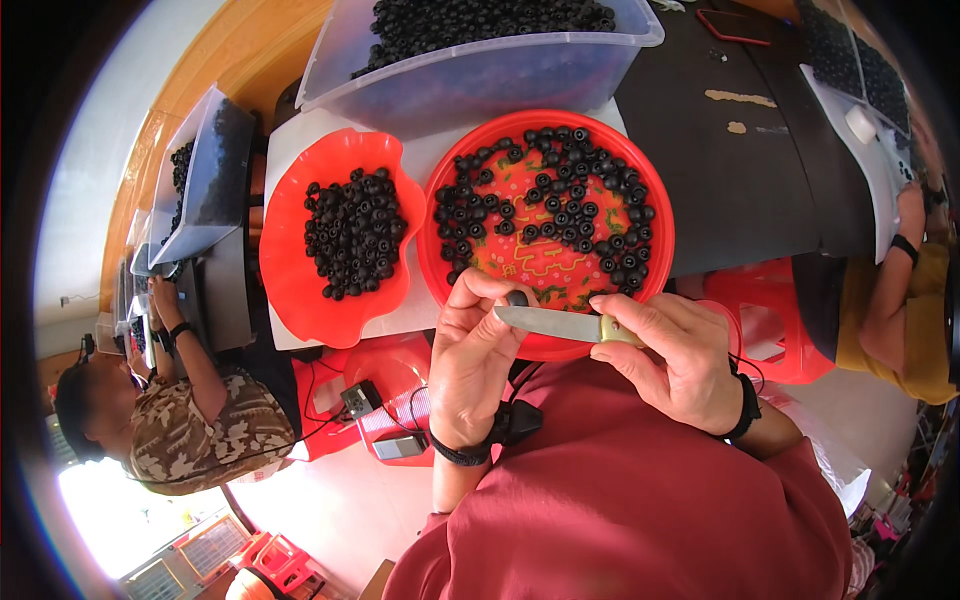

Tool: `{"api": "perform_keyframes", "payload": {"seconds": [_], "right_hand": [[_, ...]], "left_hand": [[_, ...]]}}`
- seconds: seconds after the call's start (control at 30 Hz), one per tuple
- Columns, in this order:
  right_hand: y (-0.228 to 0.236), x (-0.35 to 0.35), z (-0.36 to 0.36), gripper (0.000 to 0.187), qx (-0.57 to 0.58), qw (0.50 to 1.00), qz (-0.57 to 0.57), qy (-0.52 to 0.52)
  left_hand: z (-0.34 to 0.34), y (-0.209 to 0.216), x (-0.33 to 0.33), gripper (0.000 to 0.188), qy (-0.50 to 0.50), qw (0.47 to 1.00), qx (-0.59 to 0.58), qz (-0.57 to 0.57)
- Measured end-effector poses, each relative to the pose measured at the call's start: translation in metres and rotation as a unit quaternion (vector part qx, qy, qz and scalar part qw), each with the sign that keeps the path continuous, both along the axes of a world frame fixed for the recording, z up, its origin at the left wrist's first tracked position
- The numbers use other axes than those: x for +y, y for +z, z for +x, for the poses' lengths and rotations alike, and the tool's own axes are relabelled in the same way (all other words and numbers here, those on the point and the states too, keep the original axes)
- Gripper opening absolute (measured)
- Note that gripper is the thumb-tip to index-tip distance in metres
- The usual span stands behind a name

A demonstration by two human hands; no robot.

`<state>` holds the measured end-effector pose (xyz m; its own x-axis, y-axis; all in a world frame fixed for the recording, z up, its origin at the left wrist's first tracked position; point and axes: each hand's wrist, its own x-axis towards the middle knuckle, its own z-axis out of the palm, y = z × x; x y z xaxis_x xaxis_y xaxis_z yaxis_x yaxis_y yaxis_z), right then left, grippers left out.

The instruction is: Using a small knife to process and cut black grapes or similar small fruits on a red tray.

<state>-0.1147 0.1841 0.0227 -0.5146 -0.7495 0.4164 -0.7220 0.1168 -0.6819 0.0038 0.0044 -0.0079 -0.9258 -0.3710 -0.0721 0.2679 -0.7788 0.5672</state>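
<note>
Between the thumb and fingers of my left hand (468, 350) is a small black rubber-like piece (517, 298), partly covered by the fingertips. My right hand (680, 360) grips the pale green handle (620, 330) of a small knife, and its blade (550, 322) points left, its tip at the black piece. Both hands are over the near rim of a round red tray (432, 245) with a printed bottom, where many black ring-like pieces (570, 215) lie scattered. Left of it, a scalloped red dish (290, 240) bears a heap of similar black pieces (350, 235).
Behind the trays stands a large clear plastic bin (480, 85) full of black pieces. A red-edged phone (733, 27) lies on the dark table (730, 170). One person (200, 420) works at the left, another (905, 310) at the right. Red stools (770, 320) stand below.
</note>
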Motion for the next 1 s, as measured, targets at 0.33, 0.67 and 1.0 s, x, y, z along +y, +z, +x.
{"api": "perform_keyframes", "payload": {"seconds": [0.33,0.67,1.0], "right_hand": [[-0.008,0.002,-0.015,0.038,-0.010,0.998,0.010,-0.066],[0.005,0.001,0.003,0.037,-0.088,0.996,-0.004,0.018],[0.003,0.000,0.005,0.039,-0.038,0.999,-0.002,0.006]], "left_hand": [[0.003,0.013,0.003,0.017,0.024,0.996,-0.047,-0.074],[0.001,0.010,0.005,0.011,0.032,0.997,-0.034,-0.067],[0.003,0.006,0.006,0.012,0.045,0.995,-0.015,-0.085]]}}
